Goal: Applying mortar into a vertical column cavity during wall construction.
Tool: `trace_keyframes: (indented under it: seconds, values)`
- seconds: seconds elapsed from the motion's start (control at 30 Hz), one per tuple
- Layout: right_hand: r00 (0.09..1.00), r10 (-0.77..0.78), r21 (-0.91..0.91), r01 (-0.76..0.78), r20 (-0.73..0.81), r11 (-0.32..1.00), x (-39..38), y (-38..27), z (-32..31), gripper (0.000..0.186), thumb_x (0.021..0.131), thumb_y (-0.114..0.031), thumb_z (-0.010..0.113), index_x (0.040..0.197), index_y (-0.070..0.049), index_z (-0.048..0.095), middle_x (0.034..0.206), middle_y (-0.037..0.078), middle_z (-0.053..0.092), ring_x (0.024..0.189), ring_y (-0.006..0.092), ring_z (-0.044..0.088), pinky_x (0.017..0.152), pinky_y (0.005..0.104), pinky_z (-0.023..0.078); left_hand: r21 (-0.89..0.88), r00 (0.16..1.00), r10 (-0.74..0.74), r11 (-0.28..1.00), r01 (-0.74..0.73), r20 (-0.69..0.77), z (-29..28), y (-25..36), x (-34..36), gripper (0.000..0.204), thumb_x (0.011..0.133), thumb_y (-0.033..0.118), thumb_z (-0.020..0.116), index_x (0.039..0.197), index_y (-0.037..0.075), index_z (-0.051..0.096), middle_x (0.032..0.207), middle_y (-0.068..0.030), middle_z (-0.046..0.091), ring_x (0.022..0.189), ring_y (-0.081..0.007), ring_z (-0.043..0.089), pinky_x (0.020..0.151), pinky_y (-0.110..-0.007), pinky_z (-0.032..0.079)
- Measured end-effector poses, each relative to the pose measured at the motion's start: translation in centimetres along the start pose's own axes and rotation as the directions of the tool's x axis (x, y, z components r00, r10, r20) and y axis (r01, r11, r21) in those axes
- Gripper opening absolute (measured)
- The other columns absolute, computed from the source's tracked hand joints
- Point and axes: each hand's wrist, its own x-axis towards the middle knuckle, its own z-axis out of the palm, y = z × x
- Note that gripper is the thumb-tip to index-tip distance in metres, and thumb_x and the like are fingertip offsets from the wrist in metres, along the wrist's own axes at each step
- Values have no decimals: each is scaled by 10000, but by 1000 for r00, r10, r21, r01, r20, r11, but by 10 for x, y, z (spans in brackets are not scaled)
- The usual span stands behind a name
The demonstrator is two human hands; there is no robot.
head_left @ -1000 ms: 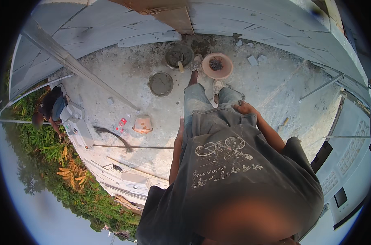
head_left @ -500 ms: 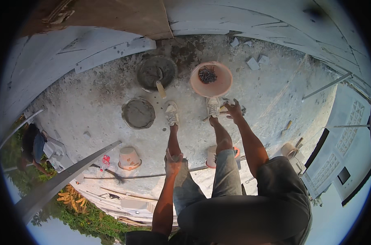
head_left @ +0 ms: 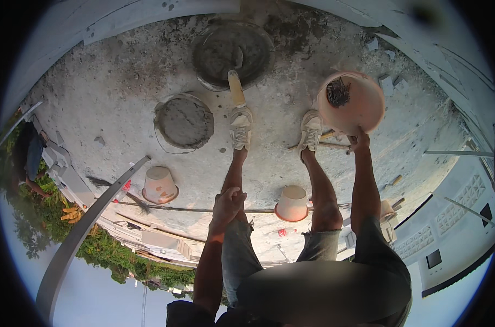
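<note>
Standing bent over on a rough concrete slab [head_left: 122, 103], the person reaches the right hand [head_left: 359, 143] down to the near rim of an orange bucket [head_left: 352, 103].

- Slab: grey, gritty, with loose rubble toward its far right corner.
- Large round pan [head_left: 232, 54] of wet grey mortar near the slab's far edge, with a wooden handle [head_left: 236, 88] sticking out of it toward the left shoe.
- Smaller mortar pan [head_left: 183, 121] to its left, nearer the middle.
- Orange bucket by the right foot, mouth tipped toward the camera, with a dark clump of bits inside [head_left: 338, 92]. Whether its base is off the slab cannot be told.
- 2 pale buckets turned upside down near the slab's near edge: 1 left [head_left: 160, 185], 1 between the legs [head_left: 291, 204].

Hands:
- Right: fingers closed over the bucket's rim, a pinch grip at 1 point.
- Left hand [head_left: 228, 203]: loosely curled, holds nothing, resting against the left knee.

Judgement: a 1-point rim grip lets a bucket swing. Best to keep the mouth up so the contents stay in, lift straight, and step clear of the sticks [head_left: 334, 145] lying just beside the right shoe.
</note>
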Motion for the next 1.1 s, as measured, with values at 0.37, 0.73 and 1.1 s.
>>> trace_keyframes:
  seconds: [0.37,0.73,1.1]
  values:
    - [896,224,-830,228,384,510,-134,25,105,840,817,-452,755,1428,-12,384,1027,146,625,751,151,652,574,281,518,255,998,-52,965,59,-37,0,-45,-4,331,887,402,653,991,91,702,916,-173,648,917,-349,634,816,-476,507]
    - [836,-106,-656,494,538,571,-105,100,380,774,825,-406,634,1402,23,348,1218,321,592,1091,472,615,974,503,476,103,953,45,995,-15,-300,34,-7,-72,466,864,404,691,1166,52,643,1223,-176,589,1142,-364,546,988,-463,429]
    - [210,-148,-246,585,966,-773,-218,-68,324,233,848,-158,633,1051,-47,607,786,95,645,713,285,684,682,437,542,-199,948,-311,936,291,-75,18,-64,-42,638,859,505,662,1283,34,588,1313,-236,516,1235,-410,487,1060,-465,391]
